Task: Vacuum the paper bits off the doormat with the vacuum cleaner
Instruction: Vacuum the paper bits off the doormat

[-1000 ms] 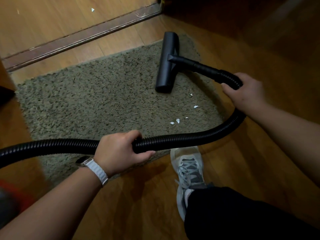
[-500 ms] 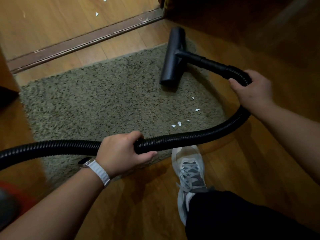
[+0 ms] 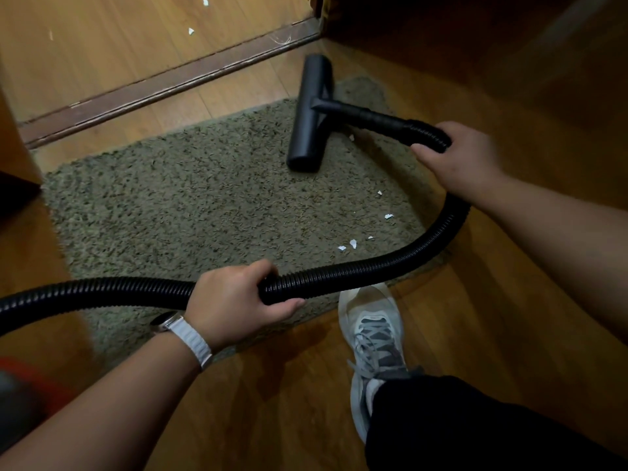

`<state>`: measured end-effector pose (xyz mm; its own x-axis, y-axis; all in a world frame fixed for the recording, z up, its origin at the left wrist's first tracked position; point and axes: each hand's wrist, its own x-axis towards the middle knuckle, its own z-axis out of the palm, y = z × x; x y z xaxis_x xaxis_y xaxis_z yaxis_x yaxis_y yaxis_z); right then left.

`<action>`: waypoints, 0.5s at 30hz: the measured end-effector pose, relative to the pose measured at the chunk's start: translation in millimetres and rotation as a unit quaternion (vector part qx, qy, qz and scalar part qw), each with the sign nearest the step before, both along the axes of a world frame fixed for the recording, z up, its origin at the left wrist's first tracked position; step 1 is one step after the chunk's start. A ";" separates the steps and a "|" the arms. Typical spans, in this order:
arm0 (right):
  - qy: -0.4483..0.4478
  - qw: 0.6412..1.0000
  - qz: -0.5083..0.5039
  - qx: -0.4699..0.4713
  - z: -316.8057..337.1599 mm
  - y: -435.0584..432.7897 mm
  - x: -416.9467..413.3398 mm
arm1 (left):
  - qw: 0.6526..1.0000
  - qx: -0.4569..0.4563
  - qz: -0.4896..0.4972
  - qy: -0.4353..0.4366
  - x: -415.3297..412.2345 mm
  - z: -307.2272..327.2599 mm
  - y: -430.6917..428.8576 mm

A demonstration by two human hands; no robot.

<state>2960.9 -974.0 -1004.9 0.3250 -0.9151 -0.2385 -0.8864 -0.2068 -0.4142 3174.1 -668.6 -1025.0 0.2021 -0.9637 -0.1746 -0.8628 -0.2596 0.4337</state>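
Observation:
A shaggy grey-green doormat (image 3: 190, 205) lies on the wooden floor. Several white paper bits (image 3: 353, 243) are scattered on its right part. The black vacuum nozzle (image 3: 310, 113) rests at the mat's far right corner, its far end over the bare floor. My right hand (image 3: 465, 158) grips the ribbed black hose (image 3: 401, 256) just behind the nozzle tube. My left hand (image 3: 234, 304), with a white watch strap at the wrist, grips the hose lower down, over the mat's near edge.
A dark door threshold strip (image 3: 163, 90) runs behind the mat, with paper bits (image 3: 191, 31) on the floor beyond it. My grey sneaker (image 3: 373, 328) stands at the mat's near right edge. A red object (image 3: 30, 379) sits at the lower left.
The nozzle has slid toward the mat's far right corner, partly past its far edge. My right hand moved with it. My left hand has kept its grip on the hose.

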 end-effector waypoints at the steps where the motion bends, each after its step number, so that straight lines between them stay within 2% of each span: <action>1: 0.005 1.000 0.013 -0.002 0.7 0.5 4.1 | 1.000 0.001 -0.001 0.000 -0.3 -0.6 1.1; 10: 0.022 0.998 -0.049 -0.017 11.0 2.2 -18.2 | 1.000 0.005 0.013 0.010 -1.3 2.6 -1.5; 15: 0.012 0.996 -0.091 -0.010 13.0 13.8 -50.1 | 1.000 -0.031 -0.001 0.001 -0.6 5.1 -2.5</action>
